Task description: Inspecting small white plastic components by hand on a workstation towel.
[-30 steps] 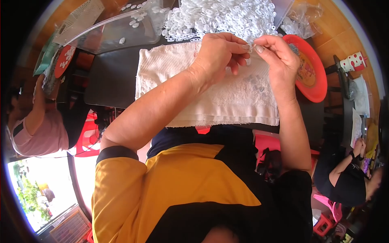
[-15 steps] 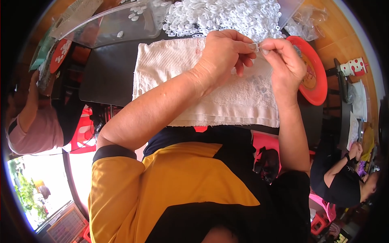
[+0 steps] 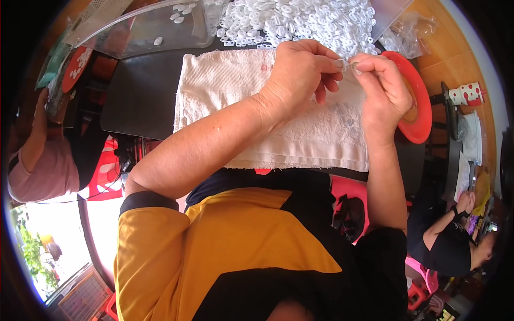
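Above a pale towel my two hands face each other with their fingertips a small gap apart. My left hand is closed, pinching a small white plastic piece between thumb and forefinger. My right hand is also closed in a pinch; whatever its fingertips hold is too small to make out. Just beyond the hands lies a big heap of small white oval plastic pieces. A red plate is beside my right hand, partly hidden by it.
A clear plastic tub with a few white pieces stands at the far left of the black table. Crumpled clear plastic bags lie at the far right. Other people sit at the left and right edges.
My right hand has shifted slightly right, and a gap now shows between the two hands' fingertips. My left hand has stayed nearly in place.
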The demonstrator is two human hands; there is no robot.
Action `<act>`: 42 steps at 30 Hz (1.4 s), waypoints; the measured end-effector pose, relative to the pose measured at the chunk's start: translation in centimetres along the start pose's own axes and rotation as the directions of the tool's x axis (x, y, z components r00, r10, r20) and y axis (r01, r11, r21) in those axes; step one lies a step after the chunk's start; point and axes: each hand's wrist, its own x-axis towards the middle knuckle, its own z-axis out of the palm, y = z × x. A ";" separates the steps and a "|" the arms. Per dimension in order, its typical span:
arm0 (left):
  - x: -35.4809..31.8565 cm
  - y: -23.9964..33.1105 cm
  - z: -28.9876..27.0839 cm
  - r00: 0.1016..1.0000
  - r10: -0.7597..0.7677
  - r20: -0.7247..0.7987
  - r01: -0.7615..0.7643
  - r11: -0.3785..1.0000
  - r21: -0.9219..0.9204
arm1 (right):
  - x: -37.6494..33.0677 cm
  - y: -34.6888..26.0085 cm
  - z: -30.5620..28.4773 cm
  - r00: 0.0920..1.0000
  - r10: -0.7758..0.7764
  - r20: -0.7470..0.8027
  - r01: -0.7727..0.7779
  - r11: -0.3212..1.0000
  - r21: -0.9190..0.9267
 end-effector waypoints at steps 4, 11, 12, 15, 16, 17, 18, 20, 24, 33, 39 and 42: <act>-0.1 0.1 0.1 1.000 0.009 -0.001 -0.009 1.000 0.006 | 0.0 0.0 0.0 1.000 -0.011 0.020 0.010 1.000 0.013; -0.4 -0.1 0.3 0.999 0.027 -0.025 -0.026 0.999 0.034 | -0.3 -0.2 0.2 0.993 -0.061 0.106 0.069 0.995 -0.073; -0.5 -0.1 0.4 0.999 0.039 -0.028 -0.037 0.998 0.046 | -0.3 -0.2 0.7 0.994 -0.083 0.073 0.087 0.994 -0.060; -0.4 -0.4 0.2 0.998 0.041 -0.045 -0.039 0.998 0.057 | -0.5 0.0 1.1 0.997 -0.076 0.030 0.078 0.994 -0.076; -0.2 -0.4 0.0 0.998 0.031 -0.061 -0.027 0.998 0.056 | -0.5 0.0 1.2 0.999 -0.046 0.020 0.048 0.994 -0.101; 0.0 -0.4 0.0 0.997 0.037 -0.060 -0.034 0.998 0.056 | -0.4 -0.1 1.2 0.998 -0.053 0.021 0.055 0.993 -0.101; 0.1 -0.5 -0.1 0.998 0.028 -0.058 -0.026 0.999 0.040 | -0.4 -0.2 1.2 1.000 -0.008 0.013 0.009 0.995 -0.100; 0.3 -0.5 -0.3 0.998 0.022 -0.057 -0.021 0.999 0.025 | -0.3 -0.3 1.1 0.999 0.034 0.006 -0.033 0.995 -0.099; 0.4 -0.5 -0.5 0.998 0.015 -0.058 -0.015 1.000 -0.004 | 0.2 0.0 0.2 0.997 0.025 0.066 -0.012 0.981 -0.192; 0.5 -0.3 -0.5 0.998 0.040 -0.057 -0.037 0.998 0.048 | 0.5 -0.3 0.5 0.967 -0.148 0.205 0.228 0.859 -0.458; 0.3 -0.4 -0.3 0.995 0.049 -0.082 -0.038 0.992 0.124 | -0.4 -0.6 1.0 0.983 0.008 0.181 0.064 0.918 -0.391; 0.2 -0.7 -0.2 0.992 0.075 -0.105 -0.063 0.992 0.112 | -0.6 -0.4 1.3 0.972 0.187 0.142 -0.153 0.963 -0.221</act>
